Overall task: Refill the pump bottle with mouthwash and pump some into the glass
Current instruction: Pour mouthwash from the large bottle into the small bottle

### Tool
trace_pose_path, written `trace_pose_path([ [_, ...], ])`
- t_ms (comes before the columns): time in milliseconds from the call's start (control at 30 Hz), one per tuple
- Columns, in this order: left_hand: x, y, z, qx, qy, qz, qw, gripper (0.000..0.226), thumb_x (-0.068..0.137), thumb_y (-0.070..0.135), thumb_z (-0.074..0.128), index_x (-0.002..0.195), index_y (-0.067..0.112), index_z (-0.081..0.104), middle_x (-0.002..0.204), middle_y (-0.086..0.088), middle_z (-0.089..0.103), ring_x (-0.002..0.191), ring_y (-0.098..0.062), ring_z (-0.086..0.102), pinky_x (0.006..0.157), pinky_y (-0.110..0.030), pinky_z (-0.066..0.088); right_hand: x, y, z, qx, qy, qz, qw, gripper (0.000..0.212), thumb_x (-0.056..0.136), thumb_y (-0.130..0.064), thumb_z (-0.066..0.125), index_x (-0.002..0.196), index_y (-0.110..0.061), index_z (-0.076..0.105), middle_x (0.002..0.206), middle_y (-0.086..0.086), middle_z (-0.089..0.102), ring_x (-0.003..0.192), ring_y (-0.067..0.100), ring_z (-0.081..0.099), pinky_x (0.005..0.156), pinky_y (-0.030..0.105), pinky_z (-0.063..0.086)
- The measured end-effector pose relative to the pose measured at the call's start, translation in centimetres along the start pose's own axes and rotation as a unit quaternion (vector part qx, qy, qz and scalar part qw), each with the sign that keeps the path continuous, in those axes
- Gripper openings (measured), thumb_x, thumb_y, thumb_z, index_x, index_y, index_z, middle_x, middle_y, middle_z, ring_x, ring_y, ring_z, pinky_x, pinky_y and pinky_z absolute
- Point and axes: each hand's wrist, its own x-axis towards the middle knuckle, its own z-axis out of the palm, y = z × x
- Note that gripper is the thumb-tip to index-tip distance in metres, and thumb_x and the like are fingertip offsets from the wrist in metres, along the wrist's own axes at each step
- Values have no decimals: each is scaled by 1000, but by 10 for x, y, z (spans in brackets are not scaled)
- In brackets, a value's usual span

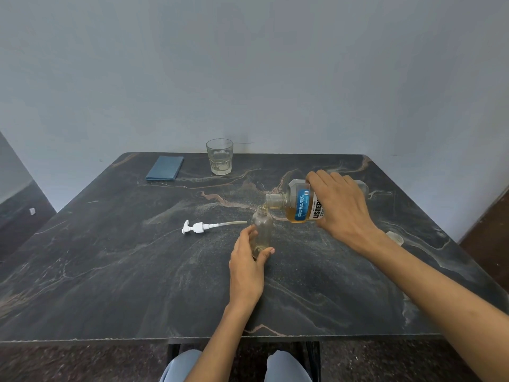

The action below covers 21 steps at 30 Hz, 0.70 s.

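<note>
Mouthwash bottle (303, 205), gripped and tipped by the right hand (341, 205), pours into the pump bottle (261, 230) the left hand (248, 260) grips; next, refitting the pump (197, 226).

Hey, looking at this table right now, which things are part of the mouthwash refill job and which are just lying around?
Part of the job:
- mouthwash bottle, tipped by the right hand
- small clear bottle, steadied by the left hand
- pump head, lying on the table
- glass
- cap, probably the mouthwash bottle's

Just lying about:
- folded blue cloth
</note>
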Motion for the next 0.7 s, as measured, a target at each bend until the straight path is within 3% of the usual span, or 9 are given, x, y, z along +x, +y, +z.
trace_pose_path([
  [700,0,0,-1,-2,0,-1,1000,58,83,18,70,134,22,43,132,2,53,121,-9,49,106,-34,41,1,-2,-2,7,-10,7,1000,57,71,-24,78,118,-17,46,110,4,56,92,16,48,82,30,37],
])
